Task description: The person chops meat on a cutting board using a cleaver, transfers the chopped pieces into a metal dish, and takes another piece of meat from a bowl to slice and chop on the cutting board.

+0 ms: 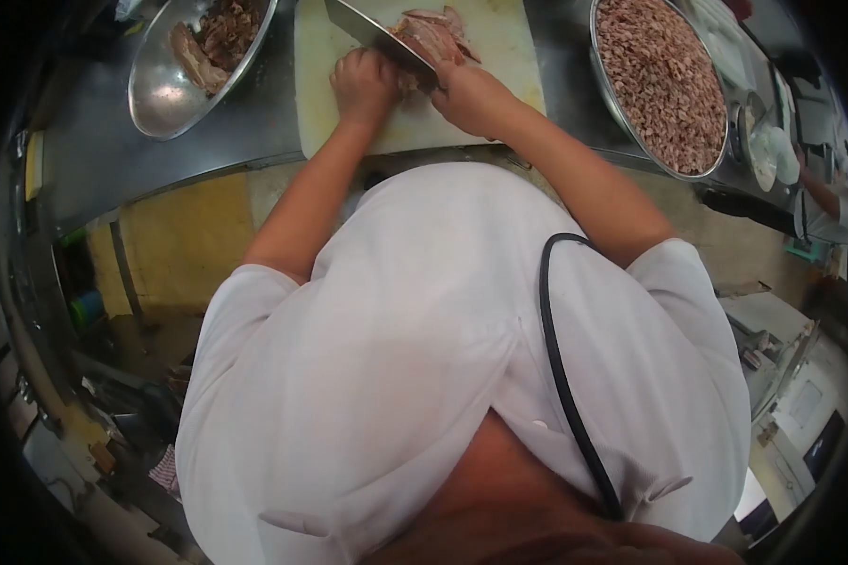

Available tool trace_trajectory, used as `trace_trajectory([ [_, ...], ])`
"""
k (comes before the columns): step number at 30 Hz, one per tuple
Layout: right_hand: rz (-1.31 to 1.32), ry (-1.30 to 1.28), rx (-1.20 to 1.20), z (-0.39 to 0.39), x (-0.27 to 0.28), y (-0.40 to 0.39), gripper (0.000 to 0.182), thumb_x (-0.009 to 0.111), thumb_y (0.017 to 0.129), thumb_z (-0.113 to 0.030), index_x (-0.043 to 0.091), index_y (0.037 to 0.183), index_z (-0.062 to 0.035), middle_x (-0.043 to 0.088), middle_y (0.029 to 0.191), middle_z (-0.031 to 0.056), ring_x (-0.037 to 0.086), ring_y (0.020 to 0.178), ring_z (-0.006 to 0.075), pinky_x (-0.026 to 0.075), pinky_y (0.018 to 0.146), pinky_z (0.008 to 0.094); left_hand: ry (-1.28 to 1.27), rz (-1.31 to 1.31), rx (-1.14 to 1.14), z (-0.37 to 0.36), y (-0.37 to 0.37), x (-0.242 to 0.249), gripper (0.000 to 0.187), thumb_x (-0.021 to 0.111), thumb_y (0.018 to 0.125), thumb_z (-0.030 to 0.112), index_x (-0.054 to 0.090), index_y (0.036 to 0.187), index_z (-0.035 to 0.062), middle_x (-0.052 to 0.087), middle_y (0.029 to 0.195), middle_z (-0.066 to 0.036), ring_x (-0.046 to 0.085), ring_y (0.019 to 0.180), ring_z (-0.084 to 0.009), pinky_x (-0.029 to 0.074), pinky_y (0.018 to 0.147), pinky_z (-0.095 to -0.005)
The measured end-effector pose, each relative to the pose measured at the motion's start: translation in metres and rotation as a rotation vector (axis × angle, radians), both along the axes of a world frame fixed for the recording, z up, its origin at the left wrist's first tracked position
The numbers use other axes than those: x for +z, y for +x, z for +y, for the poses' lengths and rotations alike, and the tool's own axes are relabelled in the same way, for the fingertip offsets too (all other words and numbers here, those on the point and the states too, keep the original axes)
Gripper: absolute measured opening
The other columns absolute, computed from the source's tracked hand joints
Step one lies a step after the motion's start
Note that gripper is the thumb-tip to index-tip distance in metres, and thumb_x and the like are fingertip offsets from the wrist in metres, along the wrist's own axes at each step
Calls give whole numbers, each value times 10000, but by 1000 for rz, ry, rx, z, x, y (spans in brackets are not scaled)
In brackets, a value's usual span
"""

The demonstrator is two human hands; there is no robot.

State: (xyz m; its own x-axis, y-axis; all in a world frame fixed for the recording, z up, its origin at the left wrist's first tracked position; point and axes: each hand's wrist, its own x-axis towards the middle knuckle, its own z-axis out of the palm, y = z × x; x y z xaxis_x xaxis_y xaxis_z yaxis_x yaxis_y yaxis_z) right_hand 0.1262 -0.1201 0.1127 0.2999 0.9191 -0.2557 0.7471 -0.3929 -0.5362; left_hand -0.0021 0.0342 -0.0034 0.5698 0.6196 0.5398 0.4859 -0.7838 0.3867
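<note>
A large knife with a broad blade slants across the white cutting board. My right hand is closed around its handle. On the board, a piece of cooked-looking meat lies beyond and to the right of the blade. My left hand is on the near left side of the blade, fingers curled down. A small bit of meat shows at its fingertips, between the hand and the knife. The undersides of the left fingers are hidden.
Left of the board, a metal bowl holds larger meat chunks. A wide metal bowl at right is full of chopped meat. Both rest on a steel counter. Another person's arm shows at the far right.
</note>
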Motion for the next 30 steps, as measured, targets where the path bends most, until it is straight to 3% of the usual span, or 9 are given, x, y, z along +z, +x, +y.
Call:
trace_trajectory([
  [5,147,289,-128,-53,20,23,284,623,937,-223,612,1057,34,672,804,223,665,752,346,519,735,442,-91,-54,-59,3,-2,2,290,640,899,212,620,1108,13,641,1126,-204,578,1055,-423,452,915,-540],
  [7,79,104,-263,-74,40,39,329,600,916,-224,602,1061,72,683,926,300,668,913,461,519,819,498,-97,-39,-64,2,-1,5,373,630,923,248,606,1197,-4,628,1189,-235,564,1109,-449,439,956,-551],
  [10,44,61,-332,-104,36,56,319,598,906,-221,603,1036,70,676,914,311,666,905,470,512,810,505,38,-66,-97,-7,16,9,608,606,926,445,553,1347,10,572,1346,-272,497,1265,-512,385,1063,-624],
  [12,23,69,-381,-114,32,53,312,600,891,-210,610,1027,71,676,912,313,665,899,475,518,824,511,-79,162,-128,-24,30,20,827,535,929,651,428,1520,82,354,1579,-284,238,1481,-531,183,1152,-723],
  [15,7,-34,-433,-123,22,42,298,597,888,-202,608,1027,62,679,920,312,666,912,475,522,840,523,-32,356,-233,-36,54,34,938,457,914,754,302,1609,144,183,1682,-204,63,1549,-478,50,1158,-744],
  [17,7,66,-405,-126,11,40,245,564,927,-177,532,973,61,622,701,249,614,492,349,488,475,480,23,444,-233,-45,66,44,946,443,912,768,299,1610,147,203,1682,-186,90,1544,-476,49,1151,-752],
  [18,9,68,-412,-126,10,42,245,564,927,-177,532,973,61,622,701,249,614,492,349,488,475,480,73,533,-221,-47,69,48,954,428,909,782,297,1612,150,223,1681,-168,116,1539,-475,49,1144,-760],
  [20,7,-78,-430,-122,17,40,276,587,889,-199,602,1031,37,691,956,295,668,939,467,520,862,536,69,569,-221,-39,77,37,962,432,906,785,293,1613,146,235,1678,-160,133,1536,-466,58,1139,-767],
  [30,-72,-63,-228,-109,16,41,271,538,873,-123,651,1069,27,703,994,286,687,968,442,527,868,531,134,610,-155,-45,74,36,1018,443,899,782,294,1594,53,303,1647,-166,209,1516,-455,79,1166,-733],
])
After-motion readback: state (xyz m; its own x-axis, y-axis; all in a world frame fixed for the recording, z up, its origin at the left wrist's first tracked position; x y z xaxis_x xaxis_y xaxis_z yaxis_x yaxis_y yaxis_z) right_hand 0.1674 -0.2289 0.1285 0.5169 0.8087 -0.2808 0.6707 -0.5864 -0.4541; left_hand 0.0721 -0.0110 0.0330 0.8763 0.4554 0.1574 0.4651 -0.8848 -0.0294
